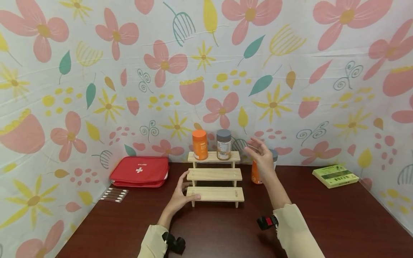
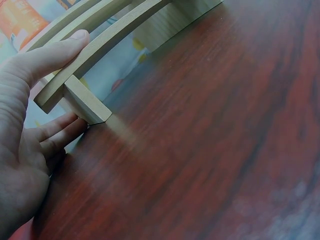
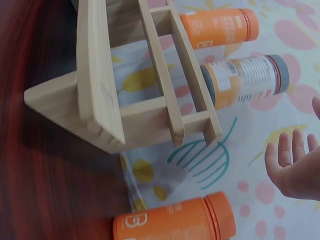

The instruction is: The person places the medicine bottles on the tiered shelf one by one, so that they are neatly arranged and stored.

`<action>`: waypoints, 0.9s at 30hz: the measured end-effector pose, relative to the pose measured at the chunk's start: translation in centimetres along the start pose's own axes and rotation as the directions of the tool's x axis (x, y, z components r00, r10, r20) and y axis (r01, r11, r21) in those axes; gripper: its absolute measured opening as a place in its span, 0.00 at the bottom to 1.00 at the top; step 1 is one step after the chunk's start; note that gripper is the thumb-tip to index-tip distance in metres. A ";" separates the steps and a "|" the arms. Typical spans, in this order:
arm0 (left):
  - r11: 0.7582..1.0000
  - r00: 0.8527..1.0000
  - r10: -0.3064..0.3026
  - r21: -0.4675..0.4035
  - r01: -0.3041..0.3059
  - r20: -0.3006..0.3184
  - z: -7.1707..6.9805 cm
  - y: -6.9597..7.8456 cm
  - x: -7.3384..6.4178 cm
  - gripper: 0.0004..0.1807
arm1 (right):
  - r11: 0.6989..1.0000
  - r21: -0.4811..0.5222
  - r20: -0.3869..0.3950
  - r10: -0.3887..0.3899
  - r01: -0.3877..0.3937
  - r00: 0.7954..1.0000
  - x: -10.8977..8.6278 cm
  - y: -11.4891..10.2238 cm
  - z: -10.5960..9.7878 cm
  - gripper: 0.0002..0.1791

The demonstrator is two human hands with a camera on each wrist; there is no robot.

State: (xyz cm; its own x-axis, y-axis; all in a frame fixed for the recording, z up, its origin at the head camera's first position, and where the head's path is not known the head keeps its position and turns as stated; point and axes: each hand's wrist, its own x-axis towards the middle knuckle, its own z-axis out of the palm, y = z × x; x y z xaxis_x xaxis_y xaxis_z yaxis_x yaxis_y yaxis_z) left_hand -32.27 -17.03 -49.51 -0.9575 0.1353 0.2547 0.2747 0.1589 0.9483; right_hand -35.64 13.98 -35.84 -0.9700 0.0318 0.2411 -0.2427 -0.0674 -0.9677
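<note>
A three-step wooden display stand point(image 1: 214, 174) stands on the dark table. My left hand point(image 1: 180, 196) grips its left end, thumb point(image 2: 67, 47) on top of the lowest step and fingers down by the leg. On the top step stand an orange bottle point(image 1: 200, 145) and a grey-capped bottle point(image 1: 223, 144). My right hand point(image 1: 262, 157) is raised to the right of them, fingers loosely extended, with nothing in it. Beyond its wrist, another orange bottle point(image 1: 256, 173) and a second grey-capped bottle point(image 1: 275, 157) are partly hidden; the orange bottle point(image 3: 170, 222) shows in the right wrist view.
To the left lie a red first aid pouch point(image 1: 140, 171) and a clear pack of cotton swabs point(image 1: 114, 194). A green-yellow packet point(image 1: 335, 175) is at the right. Behind the table point(image 1: 219, 233) hangs a flower-patterned cloth point(image 1: 206, 71).
</note>
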 end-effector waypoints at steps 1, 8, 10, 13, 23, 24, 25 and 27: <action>1.000 1.000 0.002 0.000 -0.002 -0.002 0.0 0.0 0.0 0.55 | 1.000 -0.007 -0.002 -0.004 0.004 1.000 -0.1 0.0 -0.2 0.32; 1.000 1.000 -0.001 -0.004 0.001 0.000 0.0 0.0 0.1 0.56 | 0.991 -0.120 -0.037 -0.058 0.053 0.998 -0.8 0.8 -1.5 0.32; 1.000 1.000 -0.002 -0.007 0.002 0.003 0.0 -0.1 0.1 0.56 | 0.986 -0.146 -0.031 -0.080 0.075 0.996 -1.0 1.1 -1.8 0.32; 1.000 1.000 0.000 -0.007 0.000 0.006 0.0 -0.1 0.0 0.56 | 0.985 -0.151 -0.032 -0.094 0.088 0.995 -1.3 1.5 -2.3 0.31; 1.000 1.000 -0.009 -0.013 0.009 -0.002 -0.1 0.0 0.0 0.56 | 0.986 -0.143 -0.088 -0.094 0.081 0.992 -1.2 2.1 -3.5 0.32; 1.000 1.000 -0.008 -0.015 0.008 -0.001 -0.1 0.0 0.0 0.56 | 0.986 -0.145 -0.093 -0.096 0.082 0.991 -1.2 2.2 -3.6 0.32; 1.000 1.000 -0.006 -0.014 0.006 -0.001 -0.1 0.0 0.0 0.56 | 0.986 -0.147 -0.097 -0.098 0.083 0.990 -1.1 2.3 -3.8 0.32; 1.000 1.000 -0.004 -0.016 0.004 0.002 0.0 0.0 0.0 0.56 | 0.986 -0.148 -0.106 -0.095 0.079 0.990 -1.1 2.6 -4.0 0.32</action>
State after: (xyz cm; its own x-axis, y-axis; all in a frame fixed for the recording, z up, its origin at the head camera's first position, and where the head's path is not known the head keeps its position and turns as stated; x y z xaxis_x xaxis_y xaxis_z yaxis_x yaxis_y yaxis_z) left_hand -32.28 -17.05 -49.46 -0.9585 0.1365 0.2503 0.2691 0.1436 0.9523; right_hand -35.15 17.81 -38.87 -0.9354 0.1437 0.3230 -0.3137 0.0839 -0.9458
